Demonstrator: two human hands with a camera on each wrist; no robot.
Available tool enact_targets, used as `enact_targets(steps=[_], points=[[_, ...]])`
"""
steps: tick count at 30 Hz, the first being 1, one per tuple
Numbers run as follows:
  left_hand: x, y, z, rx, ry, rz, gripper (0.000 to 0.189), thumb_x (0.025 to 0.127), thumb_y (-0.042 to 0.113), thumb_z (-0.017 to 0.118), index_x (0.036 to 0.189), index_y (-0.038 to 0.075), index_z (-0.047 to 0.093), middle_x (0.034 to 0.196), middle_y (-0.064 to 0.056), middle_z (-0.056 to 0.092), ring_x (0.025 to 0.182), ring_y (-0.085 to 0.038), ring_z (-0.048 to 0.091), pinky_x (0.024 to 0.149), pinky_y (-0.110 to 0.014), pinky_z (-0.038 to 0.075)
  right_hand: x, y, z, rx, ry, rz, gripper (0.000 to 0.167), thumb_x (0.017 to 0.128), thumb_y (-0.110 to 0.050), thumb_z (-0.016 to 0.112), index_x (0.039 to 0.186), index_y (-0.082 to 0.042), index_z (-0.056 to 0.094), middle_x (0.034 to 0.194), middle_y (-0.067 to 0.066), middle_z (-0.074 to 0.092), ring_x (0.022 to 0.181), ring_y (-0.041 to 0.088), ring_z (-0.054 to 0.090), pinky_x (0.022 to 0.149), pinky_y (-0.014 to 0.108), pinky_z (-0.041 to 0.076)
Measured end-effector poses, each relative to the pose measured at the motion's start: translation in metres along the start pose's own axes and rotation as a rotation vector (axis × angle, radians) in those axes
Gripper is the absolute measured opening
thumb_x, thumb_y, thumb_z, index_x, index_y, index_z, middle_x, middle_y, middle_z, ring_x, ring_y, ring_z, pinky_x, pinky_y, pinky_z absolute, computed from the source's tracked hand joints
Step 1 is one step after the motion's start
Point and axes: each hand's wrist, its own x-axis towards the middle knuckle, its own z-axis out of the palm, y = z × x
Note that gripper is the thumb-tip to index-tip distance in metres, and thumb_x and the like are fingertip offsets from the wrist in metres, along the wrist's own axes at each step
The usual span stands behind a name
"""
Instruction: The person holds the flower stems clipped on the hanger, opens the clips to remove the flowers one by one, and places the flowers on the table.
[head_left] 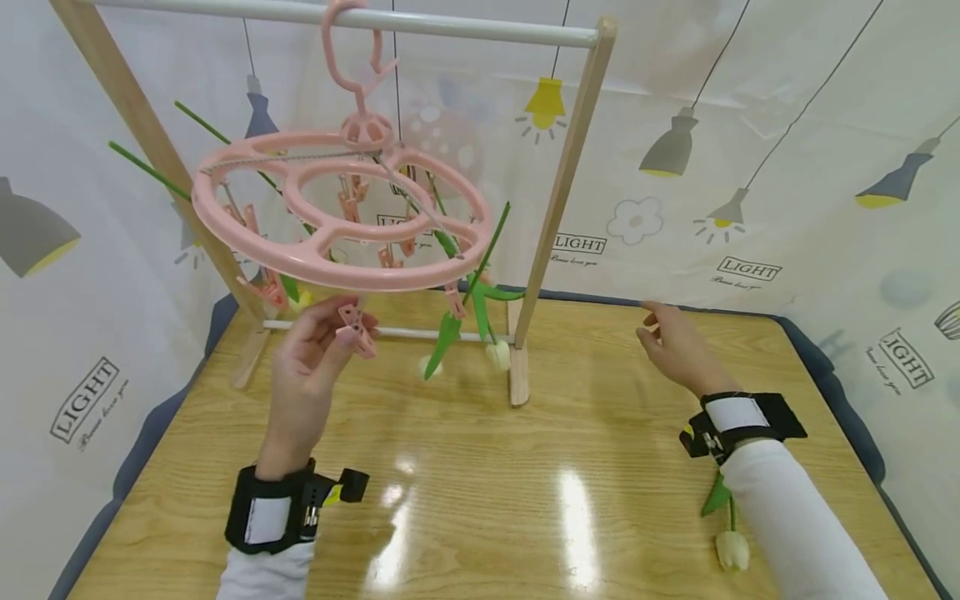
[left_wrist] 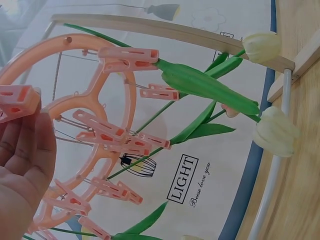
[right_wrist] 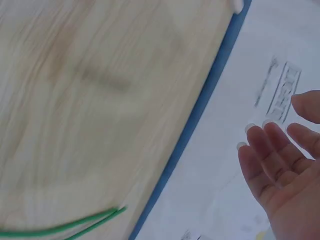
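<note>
Left hand [head_left: 306,358]: thumb and fingers pinch a pink clip [head_left: 357,332] just below the front rim of the ring hanger [head_left: 337,273]; no stem is seen in the clip.
Right hand [head_left: 681,350]: fingers relaxed and slightly bent, grasping nothing, to the right of the wooden upright [head_left: 566,179]; whether it touches anything cannot be told.
Loose tulip [head_left: 732,550]: on the table [head_left: 465,467] at near right, partly hidden by the right sleeve [head_left: 802,517]; a low sweep of that arm could drag the flower or crush its blossom.
Hook [head_left: 327,46]: sole visible support of the ring hanger, set over the white rail [head_left: 480,29]; a hard pull on the clip would probably tip or swing the ring — one hook resists turning poorly.
Front tulip [head_left: 444,343]: hung blossom-down at the ring's right side; a swinging ring could knock it against its neighbour or work its stem loose.
Clip pinch: an off-centre squeeze might let the clip twist away or snap closed early — a stem caught only at the clip's tip would be likely to slide out.
</note>
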Motion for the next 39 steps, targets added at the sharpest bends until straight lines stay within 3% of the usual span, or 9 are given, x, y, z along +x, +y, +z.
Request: enact_targets(steps=[8, 16, 20, 27, 34, 39], points=[[-0.001, 0.0, -0.001, -0.021, 0.051, 0.053, 0.028, 0.101, 0.0, 0.048, 0.127, -0.002, 0.058, 0.099, -0.003, 0.068, 0.084, -0.01, 0.066, 0.078, -0.021, 0.057, 0.011, -0.058, 0.009, 0.213, 0.122, -0.13, 0.043, 0.105, -0.035, 0.046, 0.128, 0.001, 0.045, 0.118, 0.019, 0.057, 0.104, 0.031, 0.058, 0.088, 0.044, 0.05], [0.0, 0.0, -0.002, -0.058, 0.068, 0.104, 0.027, 0.101, 0.008, 0.053, 0.124, -0.004, 0.059, 0.099, -0.002, 0.07, 0.087, -0.011, 0.068, 0.076, -0.021, 0.058, 0.018, -0.113, 0.015, 0.381, 0.116, -0.246, 0.037, 0.104, -0.031, 0.05, 0.129, -0.004, 0.049, 0.117, 0.014, 0.061, 0.106, 0.025, 0.059, 0.089, 0.038, 0.048], [0.0, 0.0, -0.002, -0.069, 0.069, 0.105, 0.026, 0.101, 0.008, 0.053, 0.124, -0.005, 0.059, 0.099, -0.003, 0.07, 0.087, -0.011, 0.068, 0.076, -0.021, 0.058, 0.019, -0.138, 0.018, 0.483, 0.05, -0.273, 0.036, 0.104, -0.028, 0.05, 0.133, -0.006, 0.049, 0.122, 0.015, 0.063, 0.11, 0.025, 0.061, 0.096, 0.041, 0.049], [0.0, -0.002, -0.002, -0.055, 0.063, 0.075, 0.026, 0.1, 0.002, 0.049, 0.124, -0.005, 0.058, 0.096, -0.003, 0.068, 0.081, -0.011, 0.066, 0.075, -0.022, 0.057, 0.019, -0.173, 0.021, 0.785, -0.202, -0.308, 0.047, 0.106, -0.031, 0.046, 0.148, -0.014, 0.038, 0.143, 0.015, 0.052, 0.134, 0.026, 0.05, 0.116, 0.048, 0.038], [0.0, -0.003, -0.001, -0.02, 0.067, 0.081, 0.026, 0.1, 0.002, 0.048, 0.124, -0.003, 0.059, 0.093, -0.002, 0.067, 0.073, -0.008, 0.06, 0.066, -0.018, 0.052, 0.022, -0.194, 0.026, 0.791, -0.351, -0.385, 0.052, 0.106, -0.033, 0.044, 0.155, -0.025, 0.029, 0.156, 0.0, 0.039, 0.145, 0.019, 0.037, 0.12, 0.047, 0.032], [0.0, -0.004, -0.002, 0.011, 0.059, 0.065, 0.031, 0.101, 0.002, 0.046, 0.129, -0.003, 0.057, 0.094, 0.0, 0.065, 0.079, -0.009, 0.058, 0.067, -0.017, 0.049, 0.024, -0.2, 0.033, 0.848, -0.374, -0.42, 0.046, 0.105, -0.024, 0.048, 0.149, -0.019, 0.036, 0.147, 0.005, 0.048, 0.14, 0.023, 0.045, 0.114, 0.042, 0.041]])
